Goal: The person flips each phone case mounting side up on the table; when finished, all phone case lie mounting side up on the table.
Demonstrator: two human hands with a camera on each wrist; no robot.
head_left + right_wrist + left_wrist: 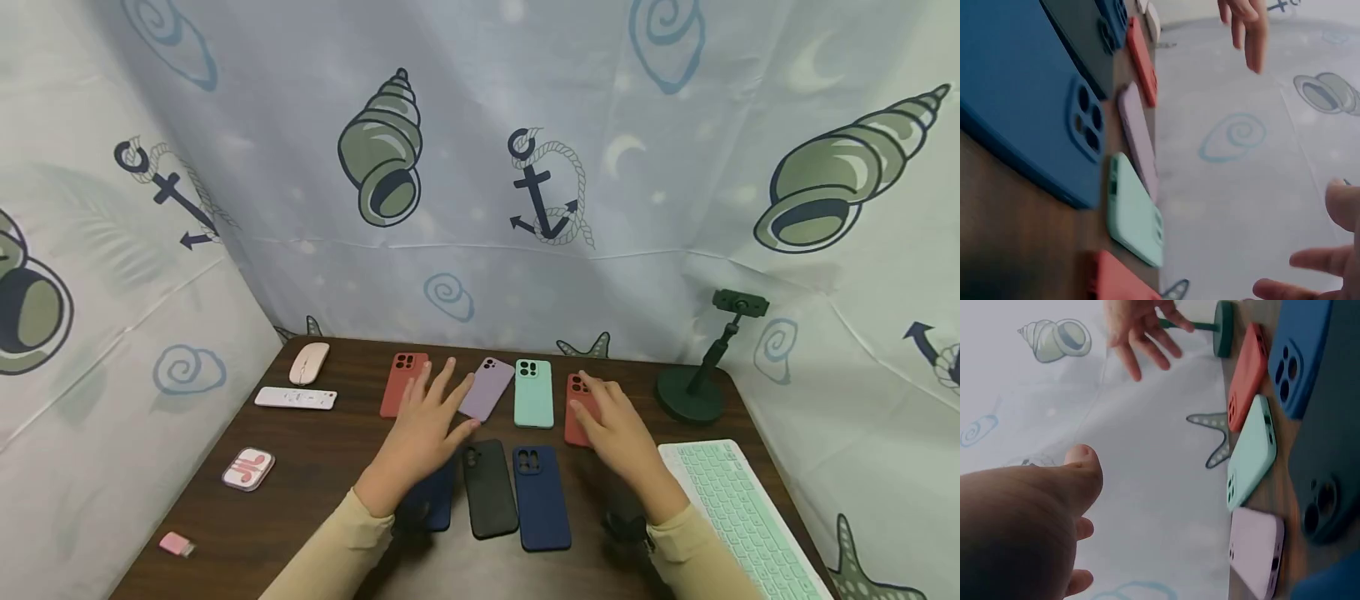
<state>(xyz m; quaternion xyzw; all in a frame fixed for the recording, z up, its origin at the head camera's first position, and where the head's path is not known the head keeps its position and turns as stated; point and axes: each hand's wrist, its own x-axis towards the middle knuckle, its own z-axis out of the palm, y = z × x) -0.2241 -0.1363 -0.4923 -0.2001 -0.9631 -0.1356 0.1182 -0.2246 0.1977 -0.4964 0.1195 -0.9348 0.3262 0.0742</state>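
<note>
My left hand point(420, 442), fingers spread, is raised over the left part of the phone cases and holds nothing. Nearest it in the head view are a red case point(397, 398), a lilac case point(491, 385) and a navy case point(441, 500), which the hand and wrist partly hide. My right hand point(621, 429) hovers with loosely extended fingers in front of another red case point(577, 423); the right wrist view shows its fingers point(1322, 259) above the table. Between the hands lie a mint case point(533, 396), a black case point(490, 492) and a second navy case point(542, 508).
A mouse point(309, 363), a white remote point(296, 397), a small square case point(248, 468) and a pink USB stick point(176, 544) lie on the left. At right are a green stand point(690, 396) and a mint keyboard point(738, 500). Patterned fabric point(465, 192) hangs behind the table.
</note>
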